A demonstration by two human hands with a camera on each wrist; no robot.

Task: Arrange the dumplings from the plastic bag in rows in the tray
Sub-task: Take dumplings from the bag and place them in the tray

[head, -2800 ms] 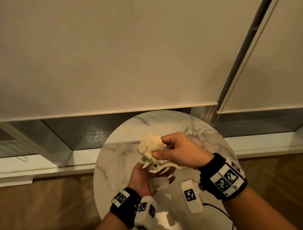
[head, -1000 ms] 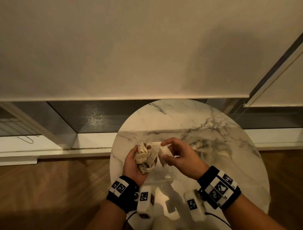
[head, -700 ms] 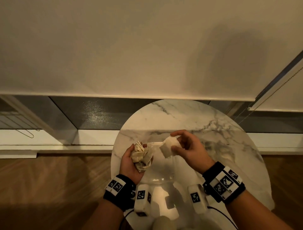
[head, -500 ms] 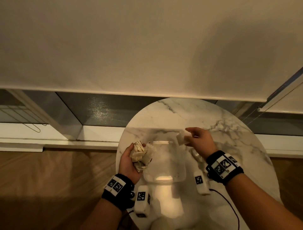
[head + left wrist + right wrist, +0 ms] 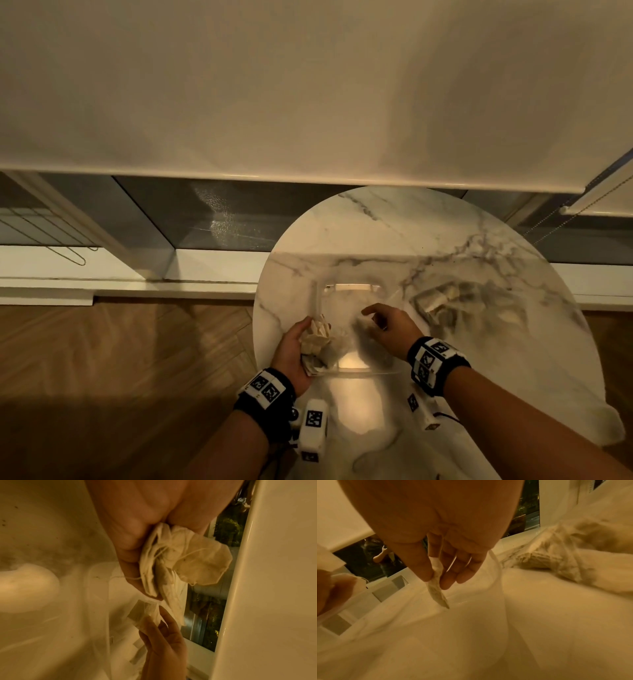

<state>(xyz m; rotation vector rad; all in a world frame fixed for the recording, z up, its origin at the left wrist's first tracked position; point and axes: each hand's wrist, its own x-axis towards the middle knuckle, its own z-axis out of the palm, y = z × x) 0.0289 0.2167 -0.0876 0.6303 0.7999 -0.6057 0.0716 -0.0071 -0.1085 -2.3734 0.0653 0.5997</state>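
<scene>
Placing step: right hand (image 5: 436,555) pinches one flat, limp, pale dumpling (image 5: 438,592) between thumb and fingers, lower tip just above the floor of the clear plastic tray (image 5: 349,291) at frame centre. Left hand (image 5: 291,349) clutches a wad of crumpled, floppy dumplings (image 5: 185,561) at the tray's left edge. Plastic bag (image 5: 442,301) lies crinkled, right of the tray. Next, probably: lay it flat, release.
</scene>
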